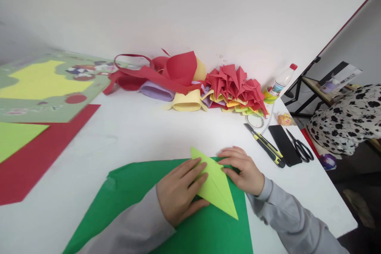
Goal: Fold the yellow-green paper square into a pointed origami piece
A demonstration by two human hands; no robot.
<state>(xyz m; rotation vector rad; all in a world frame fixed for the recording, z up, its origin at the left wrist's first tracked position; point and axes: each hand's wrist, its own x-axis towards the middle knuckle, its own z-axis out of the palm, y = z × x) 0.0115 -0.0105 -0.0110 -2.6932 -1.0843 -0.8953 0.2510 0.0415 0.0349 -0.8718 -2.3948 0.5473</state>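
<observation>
A folded lime-green paper (216,184), a slim diamond with a crease down its length, lies on a large green sheet (133,190). My left hand (183,190) rests on the diamond's left side, its fingers stretched out flat and the thumb beside the lower edge. At the right corner, my right hand (241,168) pinches the paper's edge between thumb and fingers. The undersides of the right fingertips are partly hidden.
Along the wall lie curled red paper pieces (181,69) and folded red paper shapes (229,81). To the right are a bottle (279,83), a tape roll (254,120), a utility knife (266,147), a black phone-like slab (285,145) and scissors (300,149). Red paper (44,154) lies left.
</observation>
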